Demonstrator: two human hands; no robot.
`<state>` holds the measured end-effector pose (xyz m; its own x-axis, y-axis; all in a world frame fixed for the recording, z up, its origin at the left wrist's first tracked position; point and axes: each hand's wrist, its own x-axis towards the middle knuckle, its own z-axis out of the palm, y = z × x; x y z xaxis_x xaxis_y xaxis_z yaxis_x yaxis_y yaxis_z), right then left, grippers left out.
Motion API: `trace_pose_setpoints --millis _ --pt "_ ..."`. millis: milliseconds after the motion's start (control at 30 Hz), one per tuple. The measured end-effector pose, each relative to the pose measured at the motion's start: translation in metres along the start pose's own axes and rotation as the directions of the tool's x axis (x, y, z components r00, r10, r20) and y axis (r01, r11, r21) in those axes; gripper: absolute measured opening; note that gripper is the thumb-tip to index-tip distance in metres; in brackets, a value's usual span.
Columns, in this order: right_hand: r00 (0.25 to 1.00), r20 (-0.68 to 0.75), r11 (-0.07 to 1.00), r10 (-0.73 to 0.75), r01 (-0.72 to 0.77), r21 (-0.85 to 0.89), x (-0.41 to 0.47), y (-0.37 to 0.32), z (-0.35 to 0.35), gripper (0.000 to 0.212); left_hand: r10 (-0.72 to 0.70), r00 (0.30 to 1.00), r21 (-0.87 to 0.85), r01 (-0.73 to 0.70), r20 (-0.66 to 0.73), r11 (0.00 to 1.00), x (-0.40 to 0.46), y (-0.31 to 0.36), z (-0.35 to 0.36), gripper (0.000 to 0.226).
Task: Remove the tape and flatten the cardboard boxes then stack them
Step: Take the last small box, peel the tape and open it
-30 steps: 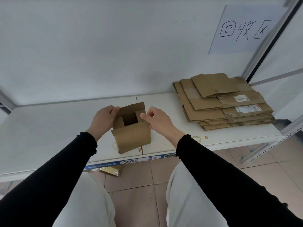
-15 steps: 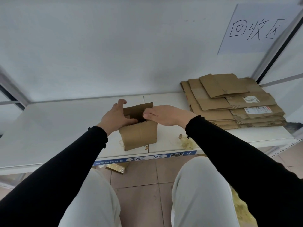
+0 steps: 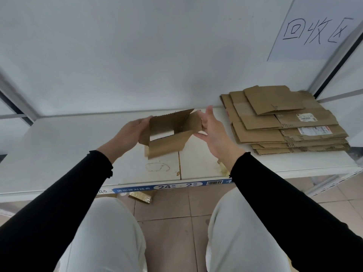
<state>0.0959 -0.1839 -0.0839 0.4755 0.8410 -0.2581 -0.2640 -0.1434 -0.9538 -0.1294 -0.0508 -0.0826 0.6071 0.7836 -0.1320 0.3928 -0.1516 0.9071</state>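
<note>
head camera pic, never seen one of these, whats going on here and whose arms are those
There is no machine here. The camera sits on a person's head and looks forward and down, so the black-sleeved arms and pale trousers are the wearer's own. The left hand and right hand hold a small opened cardboard box between them, above a white shelf; you can see through its open bottom. To the right on the shelf lies a stack of flattened boxes, some with shipping labels. A handwritten paper sign hangs on the wall, and a bit of crumpled tape lies on the tiled floor.
</note>
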Motion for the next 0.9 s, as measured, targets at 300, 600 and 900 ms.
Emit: trace_pose_setpoints --millis 300,600,900 --pt "0.932 -0.030 0.933 0.361 -0.361 0.013 0.014 0.038 -0.009 0.064 0.148 0.934 0.718 -0.346 0.326 0.604 0.016 -0.066 0.016 0.054" --pt "0.962 0.114 0.248 -0.247 0.177 -0.952 0.043 0.076 -0.023 0.031 -0.010 0.888 0.720 -0.367 0.461 0.589 0.018 -0.115 0.045 0.057" --pt "0.920 0.392 -0.093 -0.012 0.390 -0.916 0.085 0.140 0.012 0.061 0.091 0.969 0.734 -0.235 0.231 0.637 0.043 -0.119 0.064 0.059"
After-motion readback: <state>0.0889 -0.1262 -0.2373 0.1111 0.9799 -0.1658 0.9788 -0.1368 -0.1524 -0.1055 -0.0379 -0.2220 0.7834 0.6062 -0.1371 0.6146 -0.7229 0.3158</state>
